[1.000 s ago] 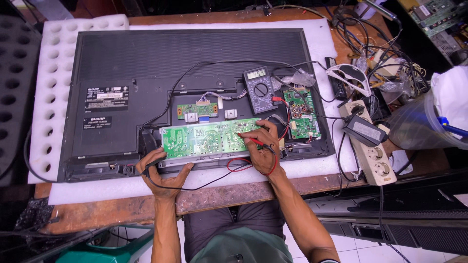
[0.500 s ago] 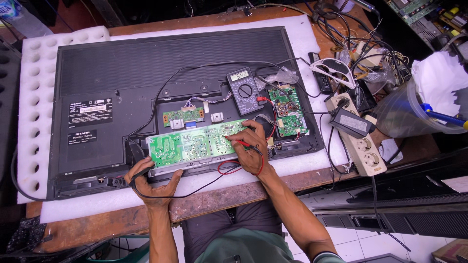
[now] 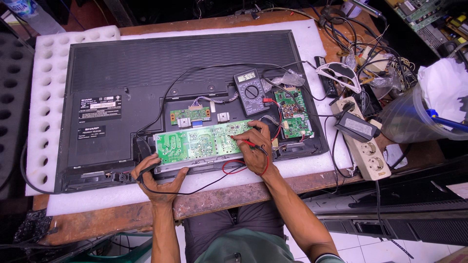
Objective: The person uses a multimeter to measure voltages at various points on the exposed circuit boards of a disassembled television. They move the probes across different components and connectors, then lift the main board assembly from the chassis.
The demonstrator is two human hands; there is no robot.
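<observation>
From the head camera, a long green circuit board (image 3: 202, 144) lies solder side up on the back of a black flat television (image 3: 161, 73), near its lower edge. The left hand (image 3: 158, 175) grips the board's lower left corner together with a black probe lead (image 3: 195, 187). The right hand (image 3: 256, 148) pinches a red probe (image 3: 243, 142) against the board's right end. A grey multimeter (image 3: 249, 91) sits just above that end, and a white power strip (image 3: 363, 146) lies well to the board's right.

Right hand (image 3: 254, 146) with red probe (image 3: 242, 142) slightly farther left along green circuit board (image 3: 197, 145).
</observation>
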